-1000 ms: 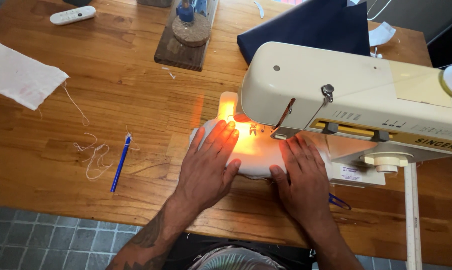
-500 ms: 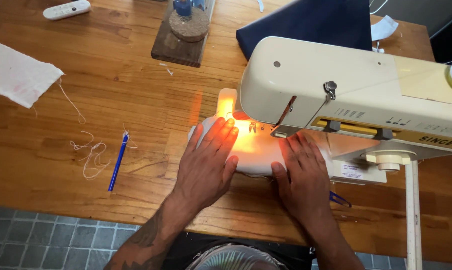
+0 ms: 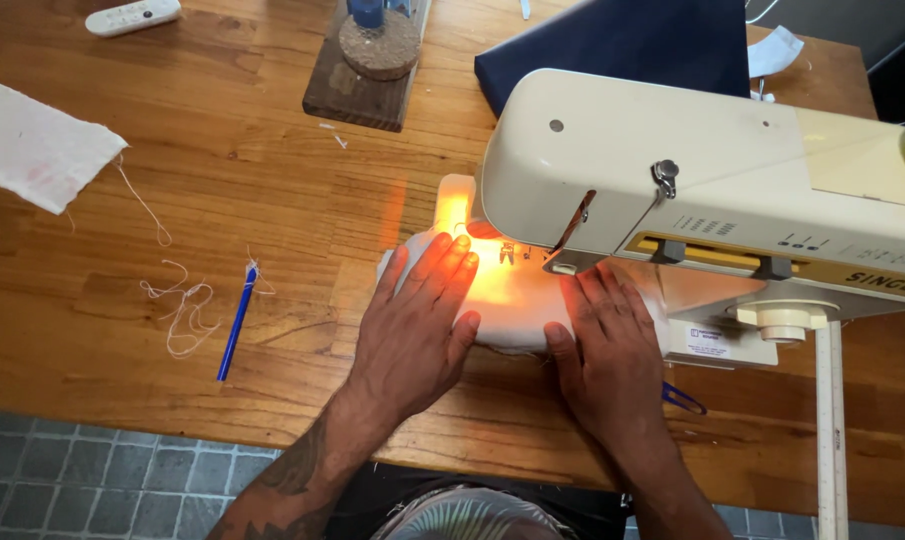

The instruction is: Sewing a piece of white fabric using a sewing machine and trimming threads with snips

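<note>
Head view — two hands (image 3: pixel 512 340), one cloth (image 3: pixel 507 315)

Your left hand (image 3: pixel 412 325) lies flat, palm down, fingers together and stretched forward. Your right hand (image 3: pixel 610 350) lies flat just beside it, fingers slightly spread. Both forearms reach up from the lower edge; the left is tattooed.

The worktop (image 3: pixel 222 200) is warm, grained wood with a soft sheen; the sewing machine (image 3: pixel 692 170) has a smooth, slightly glossy cream plastic shell with small bright metal parts; the white cloth (image 3: pixel 517 310) under it looks matt and soft, as does the frayed cloth scrap (image 3: pixel 37 140); the blue pen (image 3: pixel 236 322) is shiny plastic
</note>
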